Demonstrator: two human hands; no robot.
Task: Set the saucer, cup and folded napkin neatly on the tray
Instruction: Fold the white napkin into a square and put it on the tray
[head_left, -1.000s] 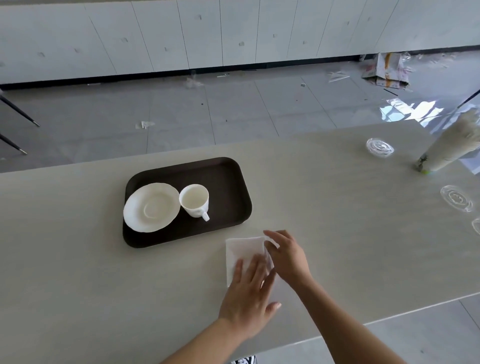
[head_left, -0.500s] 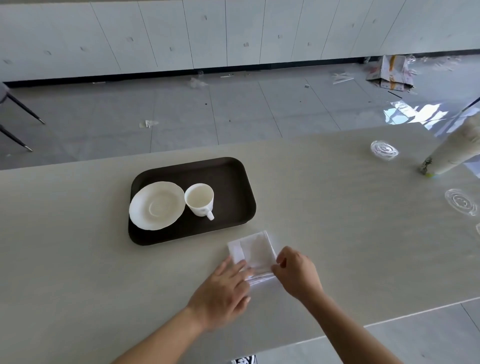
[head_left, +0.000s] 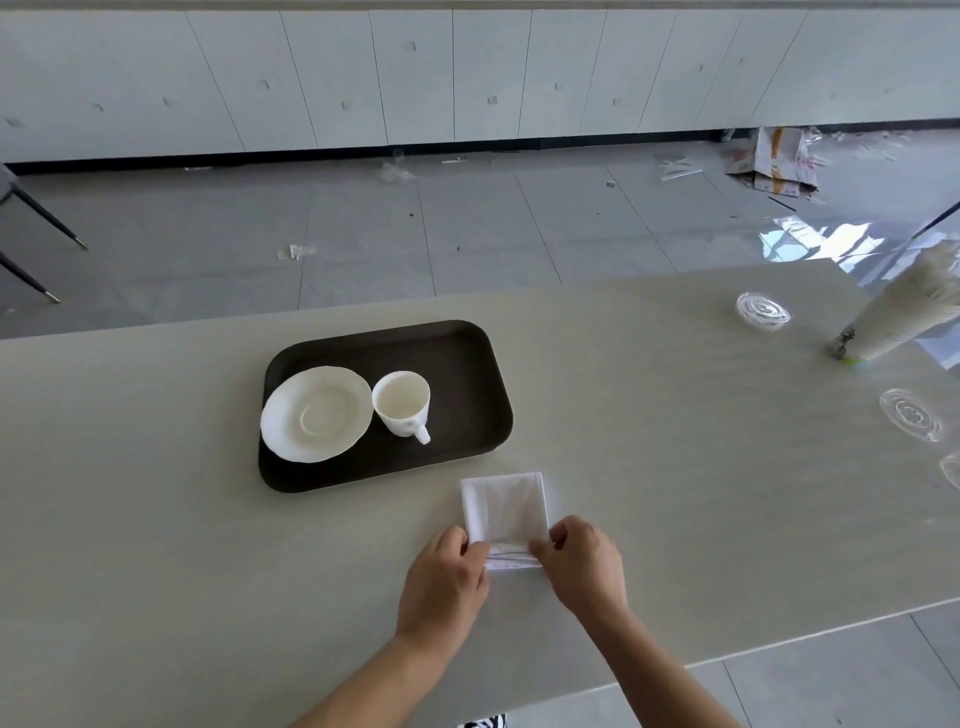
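Note:
A dark brown tray (head_left: 467, 364) lies on the pale table. On its left half rests a white saucer (head_left: 316, 413), and a white cup (head_left: 401, 403) stands upright beside it, handle pointing toward me. A folded white napkin (head_left: 505, 506) lies flat on the table just in front of the tray's near right corner. My left hand (head_left: 441, 587) pinches the napkin's near left corner and my right hand (head_left: 582, 566) pinches its near right corner. The napkin's near edge is partly hidden by my fingers.
At the right end of the table lie clear plastic lids (head_left: 762, 310) (head_left: 911, 414) and a tilted stack of paper cups (head_left: 904, 312). The table's near edge (head_left: 779, 644) runs just behind my wrists. Chair legs (head_left: 41, 213) stand on the floor at far left.
My left hand has gone from lying flat on the napkin to pinching its near left corner. My right hand has slid back to the near right corner. The napkin looks more squarely folded.

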